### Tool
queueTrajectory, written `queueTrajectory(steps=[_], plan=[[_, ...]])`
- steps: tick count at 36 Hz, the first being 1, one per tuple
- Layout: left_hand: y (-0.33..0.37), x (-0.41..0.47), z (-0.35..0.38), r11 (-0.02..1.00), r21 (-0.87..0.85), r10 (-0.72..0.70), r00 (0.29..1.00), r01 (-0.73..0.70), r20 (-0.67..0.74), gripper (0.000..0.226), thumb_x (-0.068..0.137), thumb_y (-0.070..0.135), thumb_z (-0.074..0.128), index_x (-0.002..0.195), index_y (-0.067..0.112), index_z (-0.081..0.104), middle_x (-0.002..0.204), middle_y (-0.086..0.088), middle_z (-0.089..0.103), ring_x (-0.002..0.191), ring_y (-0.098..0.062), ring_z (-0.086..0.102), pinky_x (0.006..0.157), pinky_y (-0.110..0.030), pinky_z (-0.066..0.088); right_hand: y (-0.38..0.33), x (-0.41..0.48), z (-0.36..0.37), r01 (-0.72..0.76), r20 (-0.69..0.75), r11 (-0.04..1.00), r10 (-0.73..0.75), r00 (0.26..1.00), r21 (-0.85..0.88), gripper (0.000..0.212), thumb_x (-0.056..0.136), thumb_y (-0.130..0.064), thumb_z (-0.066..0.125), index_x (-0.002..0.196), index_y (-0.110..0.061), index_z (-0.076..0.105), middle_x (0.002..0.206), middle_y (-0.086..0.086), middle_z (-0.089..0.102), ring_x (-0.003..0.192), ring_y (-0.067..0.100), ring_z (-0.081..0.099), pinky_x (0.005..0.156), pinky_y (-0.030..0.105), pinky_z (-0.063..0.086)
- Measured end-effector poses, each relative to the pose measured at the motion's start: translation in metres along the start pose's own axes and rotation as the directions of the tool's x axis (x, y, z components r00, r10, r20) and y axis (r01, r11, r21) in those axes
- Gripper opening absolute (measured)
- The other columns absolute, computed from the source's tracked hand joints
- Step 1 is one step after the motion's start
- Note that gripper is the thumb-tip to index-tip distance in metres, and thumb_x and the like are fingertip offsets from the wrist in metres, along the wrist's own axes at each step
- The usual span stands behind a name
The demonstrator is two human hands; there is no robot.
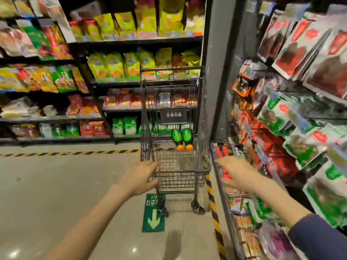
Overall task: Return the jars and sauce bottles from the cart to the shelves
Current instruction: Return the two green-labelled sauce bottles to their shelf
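Note:
A dark wire shopping cart (203, 167) stands in the aisle ahead of me, its near end facing me. Two dark sauce bottles (181, 138) with green labels and orange caps lie side by side in its basket, caps toward me. My left hand (139, 178) reaches forward at the cart's near left corner, fingers spread, holding nothing. My right hand (237, 172) is stretched out to the right of the cart, over the low shelf edge, palm down and empty.
Shelves of packaged goods (116, 66) line the far side and the right wall (300, 113). A grey pillar (219, 72) rises just right of the cart. Yellow-black floor tape (214, 209) runs along the right shelf base; a green arrow sticker (154, 220) lies under the cart.

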State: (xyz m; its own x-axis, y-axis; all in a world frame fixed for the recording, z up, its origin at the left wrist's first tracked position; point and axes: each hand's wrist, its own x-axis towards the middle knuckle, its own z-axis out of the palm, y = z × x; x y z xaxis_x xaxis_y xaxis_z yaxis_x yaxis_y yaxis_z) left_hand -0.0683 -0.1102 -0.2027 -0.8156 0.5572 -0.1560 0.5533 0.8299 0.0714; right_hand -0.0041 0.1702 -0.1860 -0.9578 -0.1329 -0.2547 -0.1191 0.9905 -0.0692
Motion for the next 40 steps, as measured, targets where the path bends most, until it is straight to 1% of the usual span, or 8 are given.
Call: queueTrajectory(steps=[3, 10, 18, 22, 28, 31, 34, 40], plan=[[-0.010, 0.027, 0.005, 1.000, -0.019, -0.022, 0.999, 0.023, 0.025, 0.057, 0.095, 0.038, 0.043, 0.146, 0.019, 0.025, 0.143, -0.001, 0.045, 0.127, -0.014, 0.045, 0.103, -0.025, 0.034, 0.014, 0.036, 0.002, 0.028, 0.009, 0.999, -0.028, 1.000, 0.015, 0.061, 0.092, -0.028, 0.051, 0.146, -0.018, 0.026, 0.150, 0.002, 0.032, 0.138, 0.015, 0.029, 0.109, 0.025, 0.025], [-0.057, 0.103, 0.025, 0.998, -0.029, -0.052, 0.994, 0.055, 0.095, 0.053, 0.092, 0.041, 0.047, 0.139, 0.018, 0.039, 0.138, -0.002, 0.050, 0.122, -0.017, 0.050, 0.102, -0.032, 0.041, 0.035, 0.132, 0.011, 0.074, 0.071, 0.997, -0.076, 0.995, 0.036, 0.064, 0.090, -0.032, 0.053, 0.145, -0.015, 0.027, 0.147, 0.005, 0.036, 0.135, 0.021, 0.033, 0.109, 0.034, 0.032], [-0.110, 0.206, 0.034, 0.996, -0.084, -0.012, 0.977, 0.030, 0.211, 0.054, 0.093, 0.036, 0.046, 0.141, 0.014, 0.036, 0.144, -0.008, 0.044, 0.129, -0.022, 0.044, 0.106, -0.034, 0.038, 0.050, 0.233, 0.005, 0.002, 0.112, 0.992, -0.016, 0.994, 0.124, 0.064, 0.089, -0.031, 0.056, 0.144, -0.014, 0.028, 0.146, 0.007, 0.038, 0.135, 0.021, 0.035, 0.108, 0.037, 0.034], [-0.134, 0.258, 0.044, 0.994, -0.108, 0.015, 0.969, 0.012, 0.248, 0.059, 0.092, 0.040, 0.047, 0.142, 0.012, 0.033, 0.145, -0.010, 0.043, 0.130, -0.025, 0.044, 0.106, -0.039, 0.040, 0.058, 0.276, -0.001, -0.034, 0.099, 0.985, 0.018, 0.995, 0.166, 0.062, 0.088, -0.029, 0.056, 0.143, -0.013, 0.032, 0.144, 0.007, 0.042, 0.132, 0.022, 0.039, 0.105, 0.038, 0.039], [-0.154, 0.327, 0.061, 0.990, -0.143, 0.036, 0.947, 0.011, 0.320, 0.056, 0.091, 0.040, 0.046, 0.139, 0.011, 0.038, 0.138, -0.012, 0.049, 0.125, -0.026, 0.048, 0.101, -0.039, 0.044, 0.073, 0.340, 0.000, -0.098, 0.163, 0.970, 0.063, 0.985, 0.221, 0.049, 0.087, -0.024, 0.055, 0.133, -0.013, 0.043, 0.135, 0.006, 0.050, 0.122, 0.022, 0.048, 0.097, 0.038, 0.045], [-0.161, 0.362, 0.077, 0.985, -0.163, 0.014, 0.927, 0.051, 0.375, 0.053, 0.091, 0.044, 0.045, 0.132, 0.011, 0.043, 0.133, -0.010, 0.053, 0.121, -0.025, 0.051, 0.097, -0.042, 0.046, 0.083, 0.377, 0.005, -0.151, 0.235, 0.959, 0.094, 0.967, 0.238, 0.049, 0.090, -0.024, 0.055, 0.135, -0.015, 0.040, 0.139, 0.006, 0.045, 0.127, 0.022, 0.043, 0.102, 0.034, 0.040], [-0.166, 0.398, 0.096, 0.976, -0.185, -0.027, 0.905, 0.116, 0.424, 0.059, 0.090, 0.045, 0.045, 0.138, 0.011, 0.037, 0.137, -0.011, 0.050, 0.124, -0.027, 0.049, 0.100, -0.044, 0.044, 0.096, 0.415, 0.019, -0.167, 0.259, 0.945, 0.093, 0.961, 0.282, 0.048, 0.089, -0.023, 0.056, 0.134, -0.013, 0.042, 0.139, 0.009, 0.047, 0.127, 0.024, 0.044, 0.104, 0.037, 0.040], [-0.175, 0.466, 0.146, 0.889, -0.300, -0.127, 0.815, 0.346, 0.565, 0.065, 0.089, 0.049, 0.047, 0.142, 0.016, 0.032, 0.132, -0.008, 0.053, 0.123, -0.030, 0.050, 0.103, -0.043, 0.040, 0.122, 0.488, 0.048, -0.149, 0.344, 0.960, 0.060, 0.937, 0.238, 0.042, 0.086, -0.024, 0.052, 0.126, -0.014, 0.046, 0.127, 0.007, 0.054, 0.116, 0.024, 0.052, 0.089, 0.032, 0.047]])
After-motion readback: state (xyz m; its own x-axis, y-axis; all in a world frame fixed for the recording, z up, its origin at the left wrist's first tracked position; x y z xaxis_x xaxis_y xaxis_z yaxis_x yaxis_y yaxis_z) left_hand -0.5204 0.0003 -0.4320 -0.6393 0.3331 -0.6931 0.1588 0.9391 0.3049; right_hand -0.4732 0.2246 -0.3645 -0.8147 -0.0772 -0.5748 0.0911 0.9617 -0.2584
